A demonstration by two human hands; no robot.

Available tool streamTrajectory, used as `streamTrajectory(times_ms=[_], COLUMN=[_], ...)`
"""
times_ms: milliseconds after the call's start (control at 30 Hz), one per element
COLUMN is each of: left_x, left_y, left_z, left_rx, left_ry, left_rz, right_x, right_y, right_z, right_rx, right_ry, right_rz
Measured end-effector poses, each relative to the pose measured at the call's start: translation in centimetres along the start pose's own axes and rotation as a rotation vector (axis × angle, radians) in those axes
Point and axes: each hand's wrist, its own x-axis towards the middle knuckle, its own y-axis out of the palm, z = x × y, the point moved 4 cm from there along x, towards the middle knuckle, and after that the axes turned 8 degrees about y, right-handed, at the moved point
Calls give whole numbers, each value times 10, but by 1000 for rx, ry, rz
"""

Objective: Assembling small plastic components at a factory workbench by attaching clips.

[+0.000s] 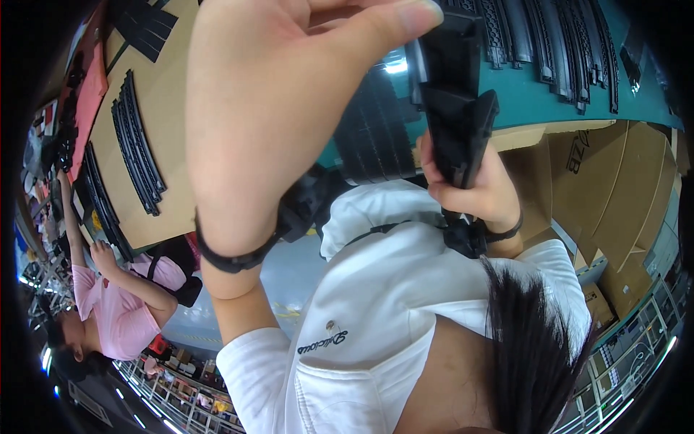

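A long black plastic piece (457, 94) is held up close to the camera between both hands. My left hand (267, 123) fills the upper left of the view, wears a black wristband, and pinches the piece's top end with its fingertips. My right hand (478, 189), also with a black wristband, grips the lower end of the same piece. Below the hands lie a white shirt (390, 289) and dark hair (535, 347). A black strap with a clip (463, 235) sits just under my right wrist.
Curved black track pieces (137, 145) lie on a cardboard sheet at left, and more (557, 43) on a teal surface at top right. A dark stack (376, 137) sits behind my hands. Cardboard boxes (614, 188) stand at right. A person in a pink shirt (123, 311) works at lower left.
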Motion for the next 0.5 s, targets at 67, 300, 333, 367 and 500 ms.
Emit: streamTrajectory(times_ms=[67, 300, 333, 367, 500], left_x=[11, 8, -4, -14, -36], left_y=[1, 5, 2, -1, -7], left_z=[10, 46, 55, 63, 99], left_rx=[-17, 173, 414, 656, 1282], left_ry=[-2, 75, 167, 260, 499], left_rz=[-13, -91, -139, -186, -191], right_x=[3, 0, -3, -6, -5], right_y=[-1, -24, -31, -37, -36], right_z=[-3, -6, -6, -6, -5], right_rx=[-19, -11, -23, -34, -238], right_ry=[-76, -229, -269, -309, -386], right_rz=[-3, -255, -427, -600, -771])
